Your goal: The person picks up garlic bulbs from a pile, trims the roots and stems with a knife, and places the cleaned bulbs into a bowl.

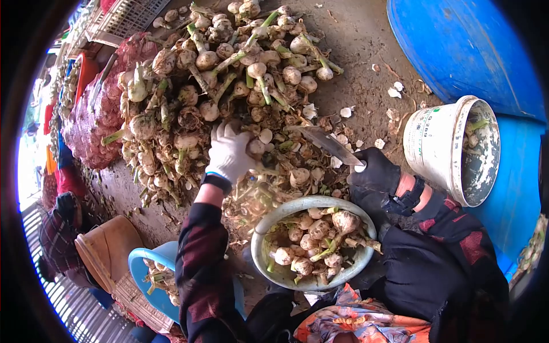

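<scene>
My left hand (227, 153), in a white glove, reaches to the near edge of a big heap of garlic (223, 63) with stalks on. Its fingers are closed around a pale garlic bulb (255, 147), partly hidden by the glove. My right hand (374, 171), in a black glove, grips a knife (329, 143) whose broad blade points up and left toward the heap. Between and below my hands stands a pale oval basin (258, 251) holding several garlic bulbs (319, 228). Blurred stalk scraps (257, 197) lie just below my left hand.
A white bucket (432, 143) lies tilted at right beside a large blue tub (474, 51). At left are a red mesh sack (97, 126), a tan bucket (111, 251), a light-blue basin (137, 257) and another person (60, 234). A crate (126, 20) sits at the upper left.
</scene>
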Available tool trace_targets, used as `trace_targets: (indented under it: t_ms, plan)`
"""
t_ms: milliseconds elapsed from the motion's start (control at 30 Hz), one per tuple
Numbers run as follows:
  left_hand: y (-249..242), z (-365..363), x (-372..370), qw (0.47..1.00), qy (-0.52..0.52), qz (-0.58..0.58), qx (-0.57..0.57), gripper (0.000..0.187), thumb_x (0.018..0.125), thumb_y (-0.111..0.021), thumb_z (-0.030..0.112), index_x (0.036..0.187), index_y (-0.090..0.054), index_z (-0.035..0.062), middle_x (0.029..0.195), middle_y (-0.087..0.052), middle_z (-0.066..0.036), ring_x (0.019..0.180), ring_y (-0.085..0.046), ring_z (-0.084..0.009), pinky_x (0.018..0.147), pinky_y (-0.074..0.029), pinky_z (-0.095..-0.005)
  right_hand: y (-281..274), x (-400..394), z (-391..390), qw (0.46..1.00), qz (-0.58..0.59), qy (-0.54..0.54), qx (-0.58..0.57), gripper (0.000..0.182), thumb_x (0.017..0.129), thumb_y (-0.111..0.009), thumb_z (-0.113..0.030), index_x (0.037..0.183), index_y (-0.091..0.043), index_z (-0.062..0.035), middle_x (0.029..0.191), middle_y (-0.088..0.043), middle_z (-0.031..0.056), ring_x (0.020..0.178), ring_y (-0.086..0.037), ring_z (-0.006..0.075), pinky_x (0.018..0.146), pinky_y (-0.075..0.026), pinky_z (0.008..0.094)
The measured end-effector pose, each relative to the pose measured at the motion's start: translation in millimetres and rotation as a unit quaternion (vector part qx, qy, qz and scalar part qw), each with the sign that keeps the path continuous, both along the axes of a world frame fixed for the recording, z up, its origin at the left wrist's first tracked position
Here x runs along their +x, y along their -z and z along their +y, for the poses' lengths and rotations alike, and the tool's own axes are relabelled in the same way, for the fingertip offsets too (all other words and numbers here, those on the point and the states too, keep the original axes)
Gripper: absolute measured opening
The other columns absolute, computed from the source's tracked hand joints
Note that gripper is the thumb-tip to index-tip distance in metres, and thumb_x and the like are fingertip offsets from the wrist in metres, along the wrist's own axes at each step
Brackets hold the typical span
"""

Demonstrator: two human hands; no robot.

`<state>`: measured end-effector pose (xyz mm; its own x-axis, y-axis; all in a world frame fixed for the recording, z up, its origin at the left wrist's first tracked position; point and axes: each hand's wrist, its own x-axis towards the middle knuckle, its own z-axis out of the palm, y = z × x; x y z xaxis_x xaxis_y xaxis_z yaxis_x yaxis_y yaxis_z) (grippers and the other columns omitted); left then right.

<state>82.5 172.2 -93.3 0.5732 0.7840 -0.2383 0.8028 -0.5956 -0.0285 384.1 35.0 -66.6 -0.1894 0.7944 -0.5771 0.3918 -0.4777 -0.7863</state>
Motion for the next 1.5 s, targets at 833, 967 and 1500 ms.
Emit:
trace_targets:
  t_ms: [833,967,1500]
  plan:
    - [-54.0,-132.8,35.2,0.721,-0.083,-0.548,-0.416,0.046,0.080,-0.068,0.010,0.120,-0.048,0.0007,0.103,-0.062,-0.005,0.094,-0.060,-0.0168,0.086,-0.048,-0.0304,-34.4,-31.3,1.4,0.881,-0.140,-0.169,0.418,0.016,0.063,-0.066,-0.018,0.074,-0.058,-0.0104,0.065,-0.055,0.0079,0.056,-0.060,0.0282,0.050,-0.047,0.0396]
    - [-59.1,-111.4,47.6,0.776,-0.049,-0.484,-0.402,0.039,0.085,-0.063,0.013,0.120,-0.054,0.0005,0.113,-0.062,-0.007,0.100,-0.059,-0.0186,0.086,-0.047,-0.0320,-14.6,-27.3,-0.9,0.896,-0.102,-0.153,0.405,0.015,0.063,-0.066,-0.018,0.075,-0.059,-0.0113,0.065,-0.056,0.0073,0.059,-0.060,0.0290,0.052,-0.048,0.0394]
    - [-84.2,-91.2,68.2,0.394,-0.307,-0.731,-0.464,0.063,0.081,-0.065,0.051,0.117,-0.052,0.0018,0.098,-0.060,-0.006,0.089,-0.059,-0.0168,0.078,-0.051,-0.0304,-12.6,-7.4,-16.9,0.967,-0.064,0.006,0.248,0.011,0.069,-0.067,-0.013,0.072,-0.059,-0.0059,0.063,-0.058,0.0127,0.057,-0.059,0.0313,0.052,-0.046,0.0365]
